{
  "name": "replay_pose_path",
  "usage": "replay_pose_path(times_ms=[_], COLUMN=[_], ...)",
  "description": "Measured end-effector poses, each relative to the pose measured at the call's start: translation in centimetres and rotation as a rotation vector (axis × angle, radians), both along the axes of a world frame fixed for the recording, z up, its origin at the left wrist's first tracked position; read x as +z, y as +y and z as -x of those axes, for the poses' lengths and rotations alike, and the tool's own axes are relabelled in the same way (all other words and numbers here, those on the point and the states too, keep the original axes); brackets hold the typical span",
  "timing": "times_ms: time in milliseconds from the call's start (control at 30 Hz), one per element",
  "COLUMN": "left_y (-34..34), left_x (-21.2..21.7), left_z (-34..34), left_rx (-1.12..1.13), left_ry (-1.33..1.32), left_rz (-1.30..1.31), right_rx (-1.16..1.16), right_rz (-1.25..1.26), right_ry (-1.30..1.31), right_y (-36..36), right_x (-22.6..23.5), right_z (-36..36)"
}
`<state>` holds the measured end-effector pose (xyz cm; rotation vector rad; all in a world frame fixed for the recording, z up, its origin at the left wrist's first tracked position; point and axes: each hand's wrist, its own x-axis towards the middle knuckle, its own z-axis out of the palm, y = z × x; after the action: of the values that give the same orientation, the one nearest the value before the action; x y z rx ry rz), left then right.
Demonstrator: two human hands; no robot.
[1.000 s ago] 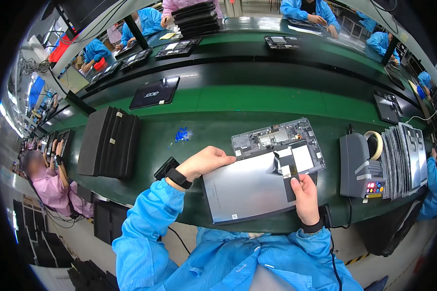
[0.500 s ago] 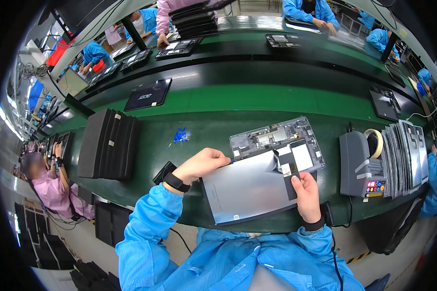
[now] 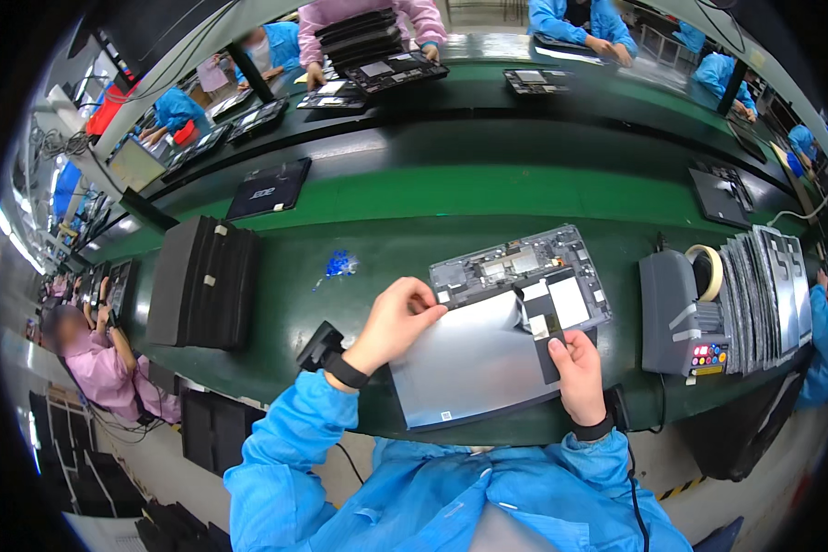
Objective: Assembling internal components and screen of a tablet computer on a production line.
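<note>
left hand (image 3: pixel 397 319) pinches grey sheet (image 3: pixel 474 363) top-left | right hand (image 3: pixel 577 373) grips right edge (over open device (image 3: pixel 520 271))

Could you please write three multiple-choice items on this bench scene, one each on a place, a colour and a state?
1. Where does the tape roll stand?
A. right of the opened device
B. left of the black stack
C. on the grey sheet

2. What colour is the bench mat?
A. red
B. green
C. white

3. What is the right hand doing?
A. resting flat on the mat
B. raised in the air
C. gripping the grey sheet's right edge

Answers: 1 A, it sits by the grey dispenser beyond the opened device; 2 B, the surface is green; 3 C, its fingers close on the grey sheet.
</note>
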<state>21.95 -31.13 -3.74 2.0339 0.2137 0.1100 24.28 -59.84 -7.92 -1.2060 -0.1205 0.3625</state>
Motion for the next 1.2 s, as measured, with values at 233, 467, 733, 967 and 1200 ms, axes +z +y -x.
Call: replay_pose_path(times_ms=[233, 467, 733, 967, 1200], left_y=[-0.8, -0.1, 3.3, 17.7, 18.5], left_x=[-0.4, -1.2, 0.3, -7.3, -6.2], left_z=[0.2, -0.4, -0.7, -3.1, 1.1], left_rx=[-0.093, -0.096, -0.232, 0.516, 0.492], left_ry=[-0.154, -0.011, -0.192, 0.198, -0.230], left_rz=[-0.088, -0.061, -0.017, -0.446, -0.503], right_rx=[-0.040, -0.020, -0.070, -0.119, -0.034], right_rz=[0.043, 0.029, 0.200, 0.104, 0.027], right_ry=[0.006, 0.005, -0.043, -0.004, 0.129], right_y=[-0.2, 0.0, 0.1, -0.2, 0.3], right_x=[0.2, 0.1, 0.8, 1.1, 0.9], right_z=[-0.1, -0.1, -0.1, -0.3, 0.0])
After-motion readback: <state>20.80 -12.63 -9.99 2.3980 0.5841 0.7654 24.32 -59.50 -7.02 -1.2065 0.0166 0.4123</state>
